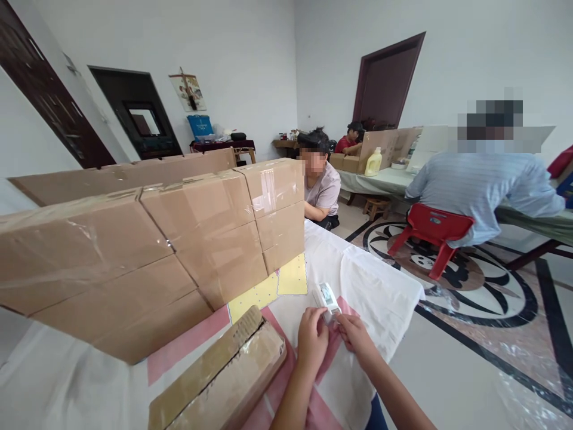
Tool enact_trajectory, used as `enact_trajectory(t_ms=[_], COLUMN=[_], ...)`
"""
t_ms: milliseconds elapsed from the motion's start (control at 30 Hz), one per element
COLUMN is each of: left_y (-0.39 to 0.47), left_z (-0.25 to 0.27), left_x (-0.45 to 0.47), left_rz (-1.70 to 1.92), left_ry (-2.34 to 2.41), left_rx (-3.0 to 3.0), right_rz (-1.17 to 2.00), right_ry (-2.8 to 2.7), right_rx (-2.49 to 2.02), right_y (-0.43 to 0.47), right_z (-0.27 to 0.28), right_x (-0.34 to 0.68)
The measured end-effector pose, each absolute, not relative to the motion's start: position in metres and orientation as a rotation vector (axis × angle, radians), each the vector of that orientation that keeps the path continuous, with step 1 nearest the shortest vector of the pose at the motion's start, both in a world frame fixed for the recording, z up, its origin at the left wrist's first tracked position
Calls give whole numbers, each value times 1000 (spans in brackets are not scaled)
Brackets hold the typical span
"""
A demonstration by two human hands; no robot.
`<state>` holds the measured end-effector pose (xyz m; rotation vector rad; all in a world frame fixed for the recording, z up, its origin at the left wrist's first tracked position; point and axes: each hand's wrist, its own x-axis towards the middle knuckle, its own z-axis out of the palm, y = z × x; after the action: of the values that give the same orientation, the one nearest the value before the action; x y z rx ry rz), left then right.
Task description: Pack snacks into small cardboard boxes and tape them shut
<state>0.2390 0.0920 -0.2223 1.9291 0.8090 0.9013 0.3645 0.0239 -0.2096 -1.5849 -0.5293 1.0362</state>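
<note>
Both hands meet over the cloth-covered counter (376,286): the left hand (312,337) and the right hand (353,332) each pinch the near end of a small white packet (327,298), which sticks out just beyond the fingertips. A flat cardboard box (224,376) lies just left of the left grip, and a wall of taped cartons (147,239) stands farther off on that side.

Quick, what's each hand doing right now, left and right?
Left hand: closed on the near end of the small white packet.
Right hand: fingers pinched on the same packet's edge.
</note>
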Motion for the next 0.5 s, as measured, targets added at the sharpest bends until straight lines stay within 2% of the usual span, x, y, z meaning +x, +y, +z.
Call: enact_trajectory(t_ms=[500], left_y=[93], left_z=[-220], left_x=[239], left_rz=[865], left_ry=[823], left_rx=[1889], right_rz=[1106], right_ry=[-435], right_rx=[-1565], right_y=[25], right_z=[-207], right_x=[362])
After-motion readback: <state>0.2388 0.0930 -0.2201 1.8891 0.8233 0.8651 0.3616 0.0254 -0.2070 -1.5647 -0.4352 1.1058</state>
